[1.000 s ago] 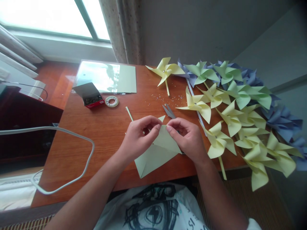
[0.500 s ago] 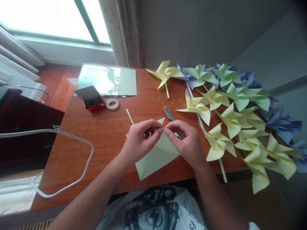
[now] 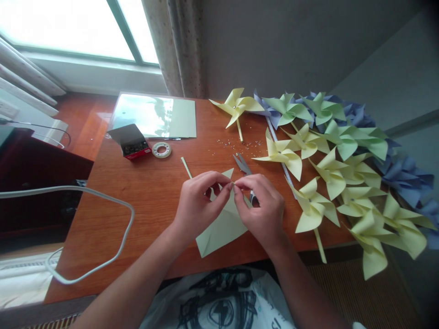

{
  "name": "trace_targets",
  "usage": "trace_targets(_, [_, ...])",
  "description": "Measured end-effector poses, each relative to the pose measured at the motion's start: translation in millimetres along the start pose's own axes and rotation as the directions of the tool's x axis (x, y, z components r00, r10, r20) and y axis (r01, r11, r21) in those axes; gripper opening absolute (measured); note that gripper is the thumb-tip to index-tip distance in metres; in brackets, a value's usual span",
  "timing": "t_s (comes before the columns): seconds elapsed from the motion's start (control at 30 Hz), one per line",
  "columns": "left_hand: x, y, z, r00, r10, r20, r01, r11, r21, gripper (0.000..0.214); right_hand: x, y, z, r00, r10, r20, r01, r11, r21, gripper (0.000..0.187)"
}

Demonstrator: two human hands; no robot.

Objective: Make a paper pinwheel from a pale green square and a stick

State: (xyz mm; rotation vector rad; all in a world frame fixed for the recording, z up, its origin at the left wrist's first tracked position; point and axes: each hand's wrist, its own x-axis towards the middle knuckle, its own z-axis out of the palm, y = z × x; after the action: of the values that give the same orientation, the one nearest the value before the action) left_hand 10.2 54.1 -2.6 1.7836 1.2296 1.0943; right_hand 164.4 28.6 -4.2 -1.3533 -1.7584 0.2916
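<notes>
My left hand [image 3: 202, 198] and my right hand [image 3: 262, 208] meet fingertip to fingertip, both in a pinch. A tiny pale bit shows where they meet, too small to make out. Below them a creased, pale green sheet of paper [image 3: 221, 233] lies on the table, partly covered by my hands. A thin, pale green paper stick [image 3: 186, 167] sticks out beyond my left hand. Just past my right hand lie scissors [image 3: 242, 163] with grey blades, their handles partly hidden by my fingers.
Finished paper pinwheels in yellow [image 3: 313, 205], green [image 3: 287, 108] and blue [image 3: 406, 176] crowd the right side. At the back left are an open red box [image 3: 139, 153], a tape roll [image 3: 161, 150] and a sheet packet [image 3: 183, 119]. A white cable [image 3: 132, 219] loops over the left edge.
My right hand has turned slightly, its thumb pointing more upward and index finger lying flatter across the pinch. The left hand stays nearly in place; both still pinch.
</notes>
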Motion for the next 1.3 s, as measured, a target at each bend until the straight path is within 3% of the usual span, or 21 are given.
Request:
trace_targets(0.2, [0.2, 0.6, -0.5, 1.000, -0.026, 0.001, 0.026, 0.998, -0.059, 0.009, 1.9, -3.7, -0.3, 0.982, 0.187, 0.019, -0.187, 0.965, 0.183, 0.009])
trace_targets(0.33, [0.1, -1.4, -0.6, 0.986, -0.124, 0.112, 0.142, 0.973, -0.179, 0.011, 0.5, 0.0, -0.5, 0.918, 0.378, 0.120, -0.392, 0.819, 0.419, 0.002])
trace_targets(0.47, [-0.7, -3.0, 0.2, 0.978, -0.156, 0.138, 0.183, 0.959, -0.215, 0.013, -0.4, 3.6, -1.0, 0.881, 0.436, 0.185, -0.468, 0.740, 0.484, 0.004])
trace_targets(0.9, [0.4, -1.7, -0.9, 0.986, -0.123, 0.117, 0.142, 0.974, -0.178, 0.014, 0.9, 2.7, -7.7, 0.881, 0.412, 0.234, -0.474, 0.758, 0.448, 0.011])
trace_targets(1.17, [0.8, -0.3, -1.2, 0.982, -0.140, 0.126, 0.163, 0.967, -0.196, 0.014, -0.3, 5.2, -6.7, 0.917, 0.353, 0.187, -0.399, 0.810, 0.430, 0.004])
trace_targets(1.3, [1.2, 2.0, -1.8, 0.986, -0.126, 0.107, 0.143, 0.975, -0.169, 0.014, 0.7, 1.0, -6.7, 0.944, 0.299, 0.136, -0.328, 0.883, 0.336, 0.005])
